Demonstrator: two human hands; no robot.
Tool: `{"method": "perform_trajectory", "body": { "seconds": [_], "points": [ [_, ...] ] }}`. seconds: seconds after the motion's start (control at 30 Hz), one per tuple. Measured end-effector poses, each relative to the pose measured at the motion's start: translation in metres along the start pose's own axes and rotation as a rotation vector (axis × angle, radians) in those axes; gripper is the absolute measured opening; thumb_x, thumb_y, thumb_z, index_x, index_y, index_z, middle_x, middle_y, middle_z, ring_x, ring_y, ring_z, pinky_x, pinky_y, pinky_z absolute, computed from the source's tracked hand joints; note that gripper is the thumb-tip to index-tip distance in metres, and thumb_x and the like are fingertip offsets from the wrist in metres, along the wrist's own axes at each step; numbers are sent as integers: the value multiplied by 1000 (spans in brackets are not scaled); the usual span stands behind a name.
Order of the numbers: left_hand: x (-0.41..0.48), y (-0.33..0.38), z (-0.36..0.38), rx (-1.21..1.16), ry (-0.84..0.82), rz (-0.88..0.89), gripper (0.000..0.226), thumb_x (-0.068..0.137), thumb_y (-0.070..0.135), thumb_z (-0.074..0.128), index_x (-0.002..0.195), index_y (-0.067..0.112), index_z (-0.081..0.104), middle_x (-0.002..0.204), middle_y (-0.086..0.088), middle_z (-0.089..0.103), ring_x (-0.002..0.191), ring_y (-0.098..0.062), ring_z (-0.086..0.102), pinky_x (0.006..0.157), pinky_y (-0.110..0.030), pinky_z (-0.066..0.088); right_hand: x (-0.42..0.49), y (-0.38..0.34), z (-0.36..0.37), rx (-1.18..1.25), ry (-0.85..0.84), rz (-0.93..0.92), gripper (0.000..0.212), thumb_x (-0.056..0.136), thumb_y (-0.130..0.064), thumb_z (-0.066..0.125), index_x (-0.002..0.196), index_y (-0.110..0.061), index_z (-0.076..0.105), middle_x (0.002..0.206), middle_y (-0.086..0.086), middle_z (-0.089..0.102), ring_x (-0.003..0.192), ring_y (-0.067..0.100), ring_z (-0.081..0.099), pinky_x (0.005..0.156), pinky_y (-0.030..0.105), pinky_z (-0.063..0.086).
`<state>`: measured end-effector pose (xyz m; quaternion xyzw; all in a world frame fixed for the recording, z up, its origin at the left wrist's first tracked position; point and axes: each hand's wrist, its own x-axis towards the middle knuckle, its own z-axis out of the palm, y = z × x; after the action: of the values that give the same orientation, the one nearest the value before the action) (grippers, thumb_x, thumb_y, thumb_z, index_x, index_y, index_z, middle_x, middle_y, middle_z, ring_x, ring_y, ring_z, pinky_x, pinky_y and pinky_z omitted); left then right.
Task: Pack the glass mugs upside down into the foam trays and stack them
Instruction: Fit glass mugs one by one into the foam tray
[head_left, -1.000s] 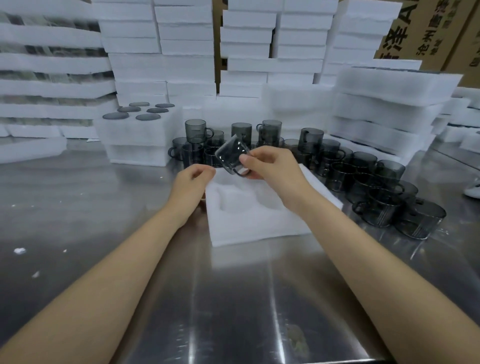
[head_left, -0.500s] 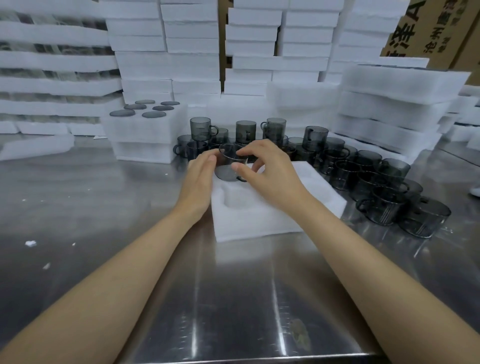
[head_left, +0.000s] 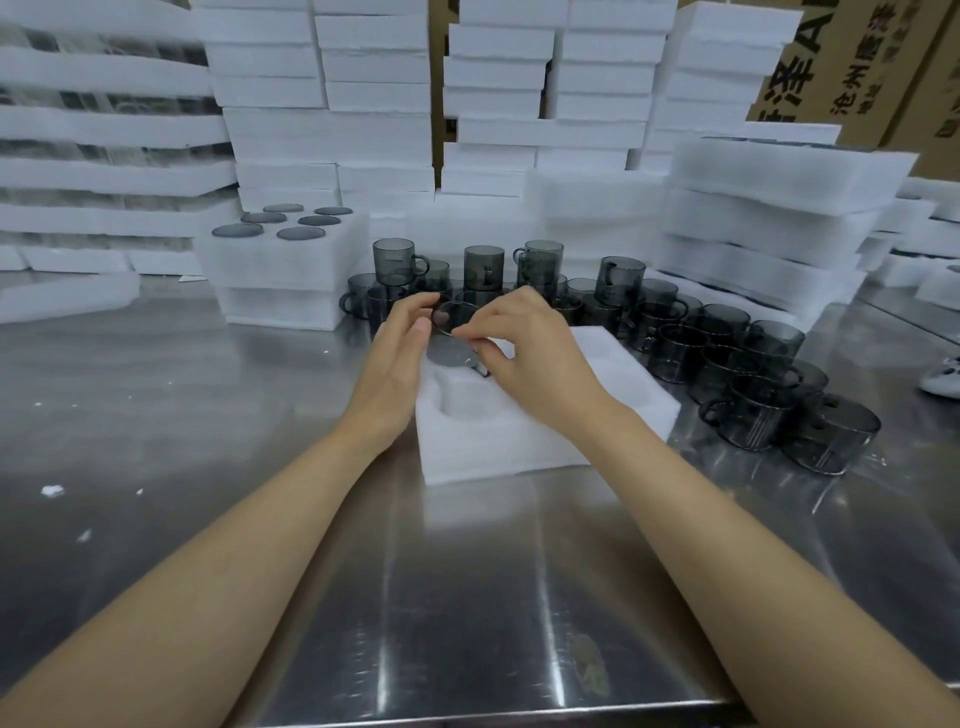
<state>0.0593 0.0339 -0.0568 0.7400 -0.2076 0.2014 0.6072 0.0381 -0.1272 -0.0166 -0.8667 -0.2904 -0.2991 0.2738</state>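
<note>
A stainless steel table (head_left: 260, 415) fills the lower part of the view, its brushed top streaked with pale reflections, its front edge (head_left: 467, 719) running across the bottom. A few white crumbs (head_left: 52, 490) lie scattered on the table's left side, some near the left edge and smaller ones further back. A dull brownish smudge (head_left: 589, 665) marks the steel near the front edge, right of centre. In the upper right corner stand brown cardboard boxes (head_left: 841, 67) printed with dark Chinese characters and a large letter A. At the far right edge a white shoe (head_left: 943, 376) shows, partly cut off.
</note>
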Motion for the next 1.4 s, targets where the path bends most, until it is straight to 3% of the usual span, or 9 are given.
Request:
{"method": "perform_trajectory", "body": {
  "seconds": [0.2,0.33,0.5,0.67,0.8,0.97,1.17,1.27,1.4],
  "points": [
    [2,4,-3,63,28,15,38,96,32,29,116,24,60,115,9,62,118,-15,52,104,-29,38,-1,-3,1,51,-125,11,31,92,-7,56,119,-14,68,135,4,58,124,19,51,102,14,31],
    [3,0,-6,201,12,-54,35,101,20,32,108,20,66,112,9,60,119,-9,46,94,-6,30,2,0,0,-19,-407,139,35,97,-33,51,131,-27,57,139,-3,54,139,14,36,109,37,35],
    [9,0,-7,200,27,-119,34,100,17,38,100,10,72,115,1,66,117,-5,51,97,-15,36,-1,0,-5,26,-549,179,44,97,-48,45,139,-33,47,150,-14,38,143,5,22,110,35,27],
    [7,-6,-10,145,-37,-156,28,101,22,41,101,18,69,105,12,67,106,-8,58,88,-24,43,-8,0,-16,-68,-213,210,30,97,-36,47,123,-36,62,125,-10,64,118,17,56,92,37,49],
    [5,-10,-10,146,-61,-176,24,102,25,40,96,29,63,100,22,64,96,4,55,80,-20,39,-16,32,-54,-391,61,531,37,90,-17,46,121,-25,64,123,5,64,110,32,58,89,40,47],
    [6,-9,-10,169,-63,-172,24,102,25,39,95,33,61,101,20,62,89,14,52,76,-12,37,-34,68,-84,-604,-90,922,41,90,-13,47,131,-7,50,136,18,40,111,41,52,97,47,38],
    [6,-8,-9,172,-70,-189,23,102,25,38,106,25,62,107,15,61,98,6,52,80,-18,38,-38,83,-80,-597,-132,982,45,89,-7,55,132,-6,43,142,20,31,109,42,53,110,52,28],
    [5,-7,-10,158,-70,-197,23,101,23,40,109,24,61,110,13,61,104,-3,54,85,-22,39,-37,83,-75,-624,-94,1003,57,86,-2,58,137,-3,31,152,24,11,102,41,58,118,53,9],
    [5,-7,-9,150,-72,-208,23,101,22,41,110,23,61,112,11,62,107,-8,54,91,-28,41,-35,77,-80,-643,28,971,63,83,-5,63,137,-3,30,155,26,1,103,36,59,117,50,3]
  ]
}}
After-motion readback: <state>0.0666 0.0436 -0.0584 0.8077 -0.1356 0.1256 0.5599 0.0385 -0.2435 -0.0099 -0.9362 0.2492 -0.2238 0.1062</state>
